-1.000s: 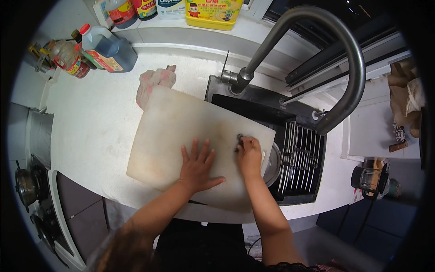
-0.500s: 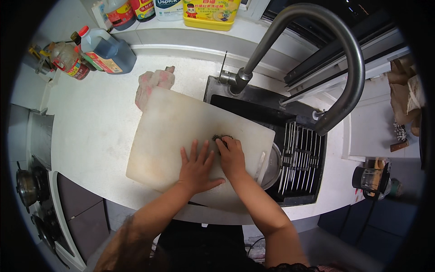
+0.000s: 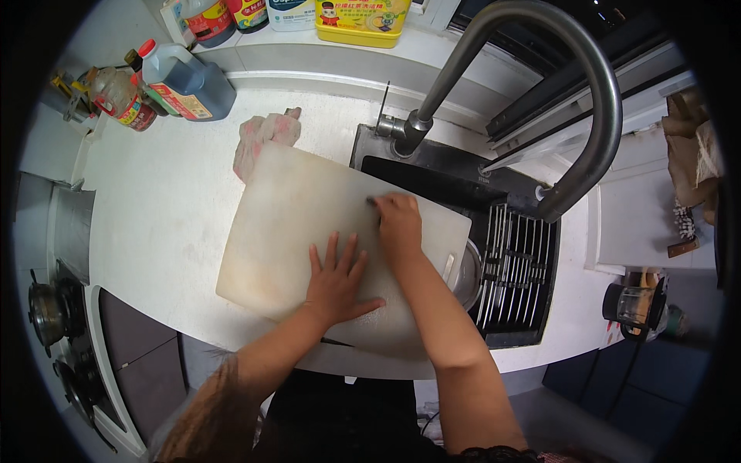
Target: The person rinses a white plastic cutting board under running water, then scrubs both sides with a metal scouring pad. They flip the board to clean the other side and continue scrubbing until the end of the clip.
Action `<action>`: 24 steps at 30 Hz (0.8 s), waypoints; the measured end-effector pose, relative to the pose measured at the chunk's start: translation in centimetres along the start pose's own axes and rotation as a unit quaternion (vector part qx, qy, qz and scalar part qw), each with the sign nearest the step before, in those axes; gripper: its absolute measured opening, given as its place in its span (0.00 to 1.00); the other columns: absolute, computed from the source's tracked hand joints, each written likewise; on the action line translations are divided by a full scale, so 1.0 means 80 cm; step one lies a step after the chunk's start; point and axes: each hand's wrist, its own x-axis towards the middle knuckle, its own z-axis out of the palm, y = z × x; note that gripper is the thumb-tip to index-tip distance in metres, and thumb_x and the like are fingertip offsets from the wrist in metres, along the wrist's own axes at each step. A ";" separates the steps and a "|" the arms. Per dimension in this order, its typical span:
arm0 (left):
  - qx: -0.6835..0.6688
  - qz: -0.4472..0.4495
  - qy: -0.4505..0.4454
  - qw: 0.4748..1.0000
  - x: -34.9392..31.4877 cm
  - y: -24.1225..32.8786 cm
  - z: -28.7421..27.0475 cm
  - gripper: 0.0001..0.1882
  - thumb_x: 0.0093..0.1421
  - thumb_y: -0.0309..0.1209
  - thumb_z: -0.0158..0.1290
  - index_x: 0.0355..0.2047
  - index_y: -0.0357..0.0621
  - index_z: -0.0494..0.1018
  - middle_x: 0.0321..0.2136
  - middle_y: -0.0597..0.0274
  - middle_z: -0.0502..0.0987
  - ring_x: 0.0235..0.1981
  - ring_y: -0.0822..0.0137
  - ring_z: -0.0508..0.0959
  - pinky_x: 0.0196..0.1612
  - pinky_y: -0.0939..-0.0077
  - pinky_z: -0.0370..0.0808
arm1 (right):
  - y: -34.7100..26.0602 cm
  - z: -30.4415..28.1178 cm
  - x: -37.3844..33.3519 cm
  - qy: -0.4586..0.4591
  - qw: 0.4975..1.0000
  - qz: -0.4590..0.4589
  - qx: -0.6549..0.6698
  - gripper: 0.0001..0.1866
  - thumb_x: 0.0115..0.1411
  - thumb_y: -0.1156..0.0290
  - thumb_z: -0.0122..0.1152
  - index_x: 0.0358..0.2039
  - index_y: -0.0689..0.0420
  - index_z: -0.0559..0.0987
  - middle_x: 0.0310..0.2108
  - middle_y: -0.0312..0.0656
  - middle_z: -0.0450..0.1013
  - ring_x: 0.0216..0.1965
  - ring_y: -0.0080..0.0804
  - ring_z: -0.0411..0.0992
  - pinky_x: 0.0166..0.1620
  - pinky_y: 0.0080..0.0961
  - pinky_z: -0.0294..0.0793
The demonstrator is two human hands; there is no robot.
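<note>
A large white cutting board [image 3: 285,208] lies at a slant, partly on the countertop and partly across the sink. My left hand [image 3: 336,282] rests flat on its near part, fingers spread. Closed on a small dark scouring pad [image 3: 372,201], my right hand [image 3: 400,220] presses toward the board's far right part. Most of the pad is hidden under the fingers. Small whitish specks show on the board beside my left thumb.
Right of the board is a black sink [image 3: 513,339] with a metal rack [image 3: 513,270], a partly covered metal bowl [image 3: 468,278] and a tall grey faucet [image 3: 606,100]. A crumpled cloth [image 3: 262,135] touches the board's far corner. Bottles [image 3: 189,85] stand at the back left.
My right hand has slid away from me across the board with the scouring pad. My left hand stays in place on the board. The view has shifted slightly.
</note>
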 end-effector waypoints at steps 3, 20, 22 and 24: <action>-0.003 -0.004 -0.008 1.000 0.001 0.000 -0.006 0.54 0.44 0.71 0.57 0.60 0.41 0.66 0.70 0.46 0.48 0.71 0.36 0.39 0.60 0.18 0.39 | -0.003 0.011 0.008 0.024 0.999 -0.003 -0.038 0.15 0.50 0.78 0.58 0.40 0.55 0.81 0.42 0.41 0.73 0.43 0.44 0.69 0.45 0.37 0.75; -0.012 -0.013 -0.019 1.000 -0.001 -0.004 -0.005 0.53 0.46 0.71 0.54 0.62 0.45 0.65 0.70 0.48 0.47 0.71 0.36 0.38 0.60 0.18 0.40 | -0.004 0.005 -0.023 0.024 0.999 0.004 -0.027 0.09 0.51 0.77 0.63 0.34 0.56 0.83 0.39 0.45 0.74 0.42 0.46 0.71 0.44 0.37 0.73; -0.010 -0.009 -0.008 1.000 -0.003 -0.005 -0.004 0.53 0.46 0.71 0.54 0.62 0.45 0.65 0.70 0.48 0.47 0.71 0.37 0.38 0.60 0.18 0.40 | 0.009 -0.003 -0.016 0.062 0.994 0.082 -0.027 0.09 0.50 0.77 0.62 0.33 0.56 0.83 0.38 0.45 0.73 0.42 0.46 0.70 0.46 0.37 0.73; -0.011 -0.004 0.001 1.000 0.000 -0.005 0.001 0.53 0.46 0.71 0.54 0.62 0.45 0.66 0.70 0.48 0.47 0.71 0.37 0.38 0.60 0.18 0.39 | 0.008 0.004 -0.020 0.064 0.993 0.078 -0.060 0.08 0.49 0.77 0.62 0.31 0.56 0.83 0.36 0.43 0.74 0.41 0.44 0.71 0.46 0.36 0.73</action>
